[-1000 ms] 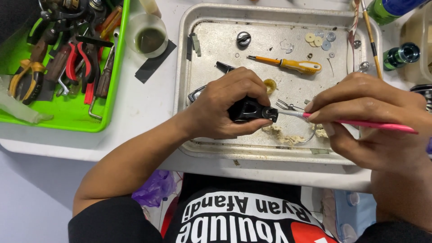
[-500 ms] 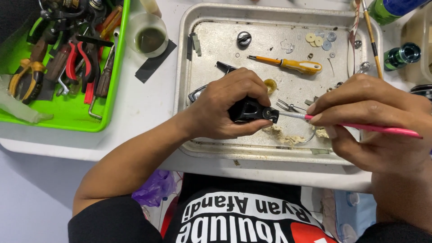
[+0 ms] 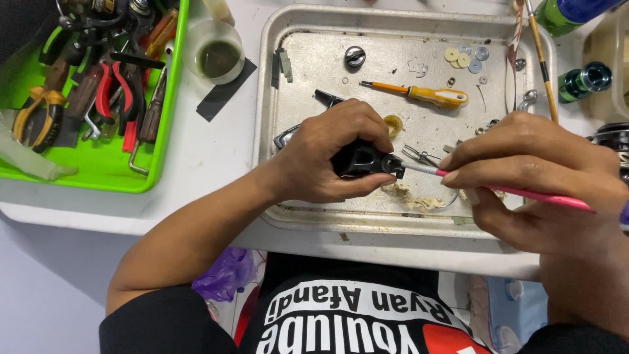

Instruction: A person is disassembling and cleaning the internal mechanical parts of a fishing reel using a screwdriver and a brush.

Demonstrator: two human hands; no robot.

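Observation:
My left hand (image 3: 331, 151) grips a small black mechanical part (image 3: 363, 159) over the metal tray (image 3: 268, 98). My right hand (image 3: 537, 180) holds a thin pink-handled brush (image 3: 524, 193) like a pen. The brush's metal ferrule and tip touch the open end of the black part. Pale greasy residue (image 3: 409, 196) lies on the tray right under the two hands. A yellow-handled screwdriver (image 3: 426, 95) rests on the tray beyond my left hand.
A green bin (image 3: 98, 170) of pliers and hand tools stands at the left. A small cup of dark liquid (image 3: 219, 56) sits between bin and tray. Washers, screws and small metal parts are scattered in the tray. Green bottles (image 3: 580, 78) stand at the right.
Both hands hold almost the same pose. The brush has shifted slightly at the black part's opening.

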